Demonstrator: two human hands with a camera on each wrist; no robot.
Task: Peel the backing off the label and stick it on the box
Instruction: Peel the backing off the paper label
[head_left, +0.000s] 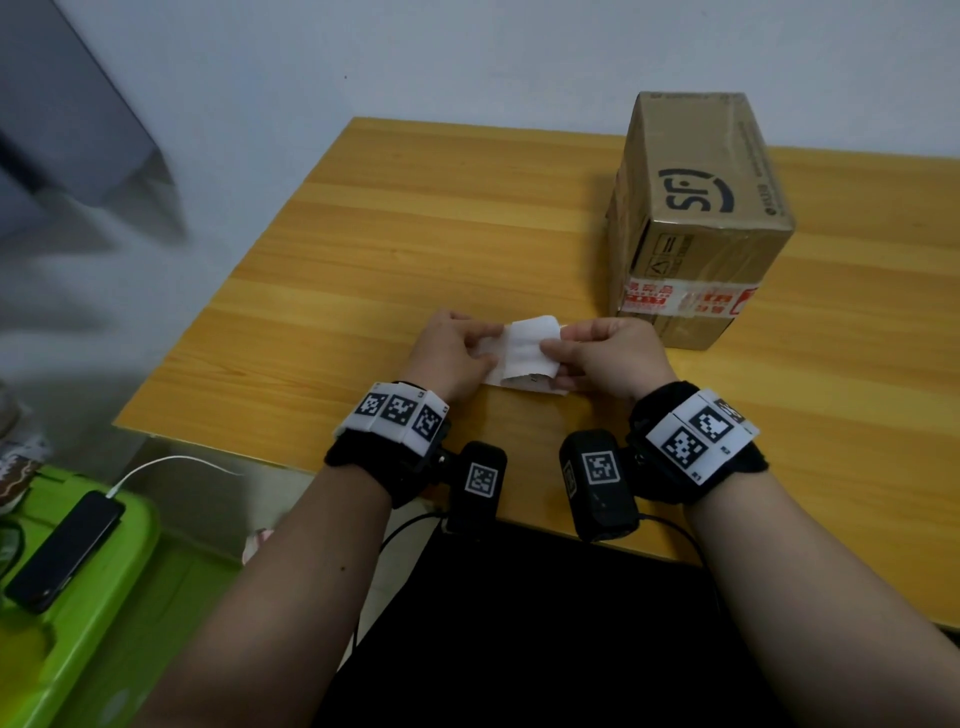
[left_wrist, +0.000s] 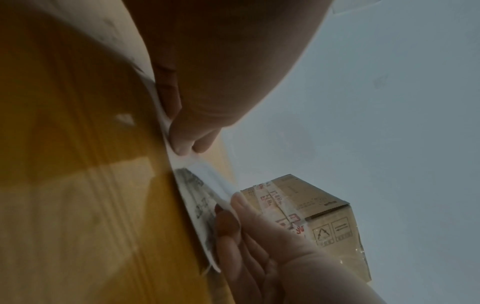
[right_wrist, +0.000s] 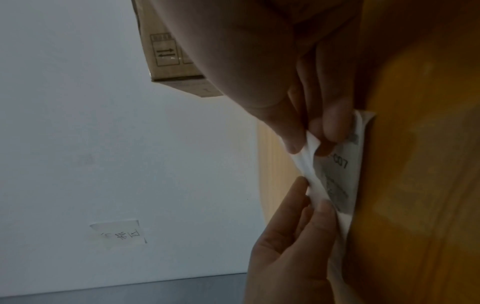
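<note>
A white label (head_left: 530, 351) is held just above the wooden table (head_left: 415, 234), between my two hands. My left hand (head_left: 491, 349) pinches its left end and my right hand (head_left: 550, 345) pinches its right end. In the right wrist view the right thumb and fingers (right_wrist: 330, 127) pull a blank white layer away from the printed layer (right_wrist: 337, 176). In the left wrist view the left fingertips (left_wrist: 182, 144) pinch the sheet (left_wrist: 200, 193). The brown cardboard box (head_left: 701, 208) stands upright to the right, behind my right hand; it also shows in both wrist views (left_wrist: 327, 218) (right_wrist: 168, 57).
A green plastic bin (head_left: 78, 597) sits at the lower left beside the table, with a black phone (head_left: 65, 548) on its lid and a white cable plugged in. A pale wall (head_left: 467, 52) rises behind the table. Bare tabletop lies left of the box.
</note>
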